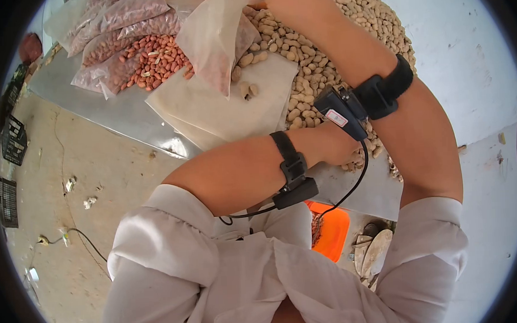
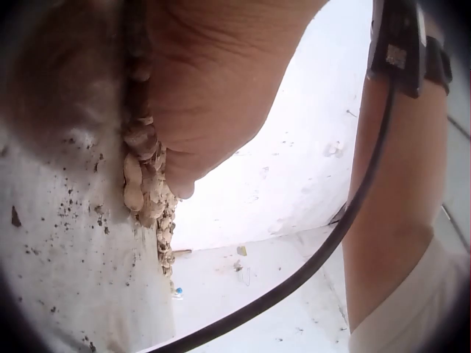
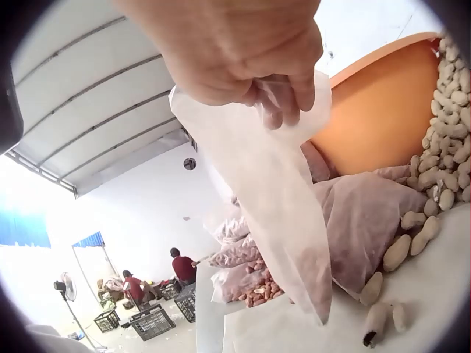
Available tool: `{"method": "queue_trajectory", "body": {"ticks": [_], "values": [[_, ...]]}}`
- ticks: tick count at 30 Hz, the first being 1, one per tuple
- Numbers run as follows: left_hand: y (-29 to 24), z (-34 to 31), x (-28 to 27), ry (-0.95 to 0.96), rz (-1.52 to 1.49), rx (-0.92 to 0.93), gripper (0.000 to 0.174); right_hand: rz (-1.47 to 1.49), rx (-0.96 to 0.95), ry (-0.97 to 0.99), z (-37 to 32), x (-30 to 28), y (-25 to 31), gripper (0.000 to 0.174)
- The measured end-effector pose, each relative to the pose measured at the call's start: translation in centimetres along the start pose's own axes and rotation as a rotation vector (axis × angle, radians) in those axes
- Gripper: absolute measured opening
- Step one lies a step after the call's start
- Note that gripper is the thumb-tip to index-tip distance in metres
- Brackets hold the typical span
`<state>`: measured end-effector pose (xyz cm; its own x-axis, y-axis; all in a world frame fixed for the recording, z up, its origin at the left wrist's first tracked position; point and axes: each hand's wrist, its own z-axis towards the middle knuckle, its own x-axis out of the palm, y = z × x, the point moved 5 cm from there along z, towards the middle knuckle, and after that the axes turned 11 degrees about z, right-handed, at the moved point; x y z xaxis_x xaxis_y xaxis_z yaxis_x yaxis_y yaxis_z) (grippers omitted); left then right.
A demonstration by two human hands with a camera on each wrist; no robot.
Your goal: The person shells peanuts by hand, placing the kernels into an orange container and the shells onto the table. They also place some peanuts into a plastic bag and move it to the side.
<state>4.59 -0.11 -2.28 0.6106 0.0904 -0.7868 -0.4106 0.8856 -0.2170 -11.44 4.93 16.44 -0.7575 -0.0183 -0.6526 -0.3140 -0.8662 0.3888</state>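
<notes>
My right hand [image 3: 246,59] pinches the top of a translucent plastic bag [image 1: 215,36], which hangs flat and narrow. In the head view this hand is mostly cut off at the top edge. Flat plastic bags [image 1: 233,102] lie below it on the metal table, with a few peanut shells [image 1: 248,91] on them. My left hand [image 1: 339,143] is low at the table's near edge, beside the heap of unshelled peanuts [image 1: 306,61]. The left wrist view shows this hand [image 2: 221,88] right against peanuts [image 2: 134,180], its fingers mostly hidden.
Filled bags of red peanut kernels [image 1: 136,14] are stacked at the back left, with loose kernels [image 1: 159,59] in front. An orange basin [image 3: 375,110] stands behind the peanuts. An orange tub [image 1: 333,230] sits below the table. Black crates [image 3: 151,322] and two people are farther off.
</notes>
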Motion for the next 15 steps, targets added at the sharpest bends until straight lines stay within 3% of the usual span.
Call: {"method": "queue_trajectory", "body": {"ticks": [4,6,8,9,11,14,15], "values": [[0.1,0.2,1.1,-0.034,-0.081,-0.04,0.033,-0.093,0.005,-0.042,1.5,0.9,1.0,0.019],[0.1,0.2,0.2,0.112,-0.047,-0.056,0.039,-0.046,0.0,-0.114,1.9,0.7,1.7,0.02],[0.1,0.2,0.0,-0.035,-0.028,0.012,0.037,0.057,-0.01,-0.208,2.0,0.0,2.0,0.021],[-0.1,0.1,-0.5,-0.109,-0.021,0.043,0.036,0.014,0.039,-0.167,1.7,0.0,1.8,0.022],[0.2,0.3,-0.2,0.016,-0.076,0.012,0.036,-0.069,0.135,-0.082,0.7,-0.3,1.2,0.024],[1.0,0.1,1.7,0.033,-0.167,-0.05,0.032,-0.327,-0.173,0.107,-3.5,0.4,0.1,0.015],[1.2,0.0,2.4,0.011,-0.201,-0.074,0.03,-0.398,-0.101,0.194,-4.6,0.3,-0.2,0.016]]}}
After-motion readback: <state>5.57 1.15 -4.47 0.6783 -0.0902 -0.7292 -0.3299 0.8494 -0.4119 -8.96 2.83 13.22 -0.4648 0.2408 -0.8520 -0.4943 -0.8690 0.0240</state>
